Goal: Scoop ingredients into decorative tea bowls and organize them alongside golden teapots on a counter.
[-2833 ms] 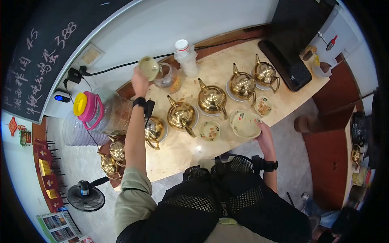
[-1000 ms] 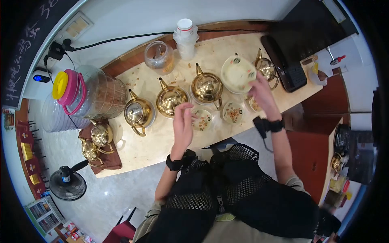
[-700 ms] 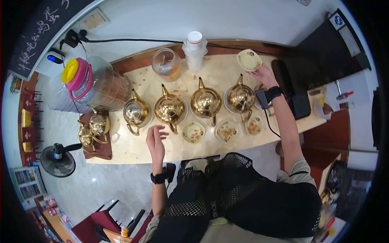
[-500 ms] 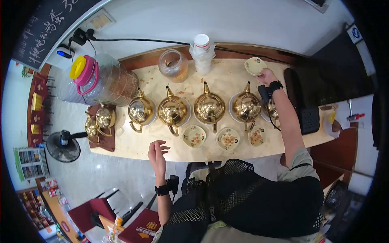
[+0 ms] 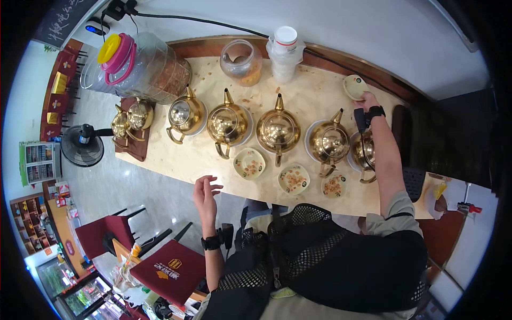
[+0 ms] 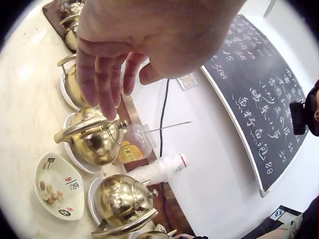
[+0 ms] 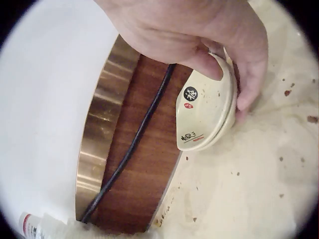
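Observation:
At the back right of the table, my right hand (image 5: 368, 100) holds small cream bowls (image 5: 353, 86). In the right wrist view the thumb lies inside the bowl (image 7: 207, 107) and the fingers go behind it; a doubled rim shows a second one nested under. My left hand (image 5: 206, 198) hangs just off the table's front edge, palm empty, fingers loosely bent. Nearest to it stands a cream bowl (image 5: 241, 156) with peanuts inside. Two more bowls with nuts, a middle one (image 5: 305, 174) and a right one (image 5: 344, 183), continue that row.
Gold teapots (image 5: 278, 130) on white saucers line the table (image 5: 176, 160). Behind them are a round glass jar (image 5: 241, 56), wrapped paper cups (image 5: 285, 56) and a big lidded jar (image 5: 154, 74). A black cable (image 5: 202, 20) runs along the wall.
The left hand held a bowl near the glass jar earlier; now it is empty at the front edge. The right hand has carried its bowls from the front row to the back right.

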Available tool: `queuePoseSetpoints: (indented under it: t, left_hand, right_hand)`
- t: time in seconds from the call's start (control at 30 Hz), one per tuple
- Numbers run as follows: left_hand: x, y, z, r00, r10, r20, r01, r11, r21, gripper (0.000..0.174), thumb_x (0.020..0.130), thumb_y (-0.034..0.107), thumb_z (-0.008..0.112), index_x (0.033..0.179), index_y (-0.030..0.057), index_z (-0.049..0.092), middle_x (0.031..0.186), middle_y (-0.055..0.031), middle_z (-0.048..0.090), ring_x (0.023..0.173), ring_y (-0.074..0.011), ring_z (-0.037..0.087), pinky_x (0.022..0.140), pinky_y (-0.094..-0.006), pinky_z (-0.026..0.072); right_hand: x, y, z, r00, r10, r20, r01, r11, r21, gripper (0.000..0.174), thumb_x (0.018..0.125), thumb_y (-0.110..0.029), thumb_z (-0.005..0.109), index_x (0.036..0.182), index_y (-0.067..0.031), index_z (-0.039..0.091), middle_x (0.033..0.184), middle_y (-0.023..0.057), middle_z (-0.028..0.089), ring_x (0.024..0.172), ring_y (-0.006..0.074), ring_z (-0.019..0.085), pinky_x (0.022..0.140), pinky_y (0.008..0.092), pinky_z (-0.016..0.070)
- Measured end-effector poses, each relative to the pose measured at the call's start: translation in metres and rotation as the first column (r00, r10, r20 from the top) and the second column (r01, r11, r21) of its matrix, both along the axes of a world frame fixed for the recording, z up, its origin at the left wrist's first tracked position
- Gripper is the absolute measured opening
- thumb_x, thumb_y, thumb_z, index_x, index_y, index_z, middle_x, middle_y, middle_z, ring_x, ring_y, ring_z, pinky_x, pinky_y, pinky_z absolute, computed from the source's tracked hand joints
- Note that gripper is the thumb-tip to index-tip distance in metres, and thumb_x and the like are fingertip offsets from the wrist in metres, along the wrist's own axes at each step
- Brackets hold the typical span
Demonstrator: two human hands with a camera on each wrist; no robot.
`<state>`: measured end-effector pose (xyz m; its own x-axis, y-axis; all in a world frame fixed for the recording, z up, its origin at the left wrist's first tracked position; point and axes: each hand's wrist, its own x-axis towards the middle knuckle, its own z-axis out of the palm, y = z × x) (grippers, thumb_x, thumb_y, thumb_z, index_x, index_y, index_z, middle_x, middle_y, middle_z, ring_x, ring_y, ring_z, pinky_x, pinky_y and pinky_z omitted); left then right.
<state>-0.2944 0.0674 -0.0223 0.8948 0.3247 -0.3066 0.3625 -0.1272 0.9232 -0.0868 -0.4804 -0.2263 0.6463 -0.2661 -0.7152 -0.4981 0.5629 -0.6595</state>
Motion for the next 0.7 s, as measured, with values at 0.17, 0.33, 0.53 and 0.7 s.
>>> queuePoseSetpoints:
  t: [0.17, 0.33, 0.53, 0.7]
  left_hand:
    - [0.002, -0.003, -0.008, 0.993, -0.108, -0.048, 0.108, 0.994, 0.000, 0.022, 0.084, 0.021, 0.037, 0.089, 0.0021, 0.047, 0.086, -0.0073, 0.055, 0.065, -0.0129, 0.056, 0.053, -0.0212, 0.0407]
    - [0.008, 0.012, -0.025, 0.955, -0.254, -0.151, 0.264, 0.963, 0.047, 0.024, 0.083, 0.022, 0.040, 0.091, 0.0011, 0.048, 0.083, -0.0080, 0.055, 0.065, -0.0138, 0.057, 0.053, -0.0211, 0.0407]
    - [0.033, 0.038, -0.087, 0.842, -0.470, -0.267, 0.493, 0.870, 0.023, 0.028, 0.080, 0.021, 0.044, 0.093, -0.0032, 0.048, 0.077, -0.0113, 0.056, 0.063, -0.0169, 0.056, 0.054, -0.0241, 0.0440]
    - [0.055, 0.035, -0.126, 0.739, -0.603, -0.300, 0.633, 0.774, 0.003, 0.032, 0.079, 0.021, 0.045, 0.094, -0.0068, 0.045, 0.077, -0.0147, 0.055, 0.060, -0.0180, 0.056, 0.053, -0.0255, 0.0458]
  right_hand:
    - [-0.003, 0.016, 0.028, 0.994, -0.092, -0.059, 0.088, 0.993, -0.073, 0.038, 0.071, -0.007, 0.040, 0.109, -0.0039, 0.034, 0.104, 0.0182, 0.040, 0.094, 0.0326, 0.043, 0.074, 0.0408, 0.0401]
    - [-0.019, 0.058, 0.104, 0.988, -0.157, 0.007, 0.136, 0.830, -0.542, 0.036, 0.073, -0.014, 0.046, 0.108, -0.0082, 0.036, 0.102, 0.0122, 0.043, 0.091, 0.0283, 0.045, 0.072, 0.0354, 0.0396]
    - [-0.120, 0.132, 0.223, 0.823, 0.060, 0.565, 0.085, 0.970, -0.226, 0.030, 0.077, -0.007, 0.043, 0.105, 0.0020, 0.041, 0.097, 0.0139, 0.049, 0.088, 0.0235, 0.051, 0.079, 0.0302, 0.0397]
    - [-0.218, 0.215, 0.239, 0.863, 0.190, 0.468, -0.016, 0.937, -0.350, 0.022, 0.079, -0.009, 0.043, 0.099, -0.0008, 0.045, 0.086, 0.0108, 0.056, 0.077, 0.0164, 0.055, 0.068, 0.0251, 0.0431]
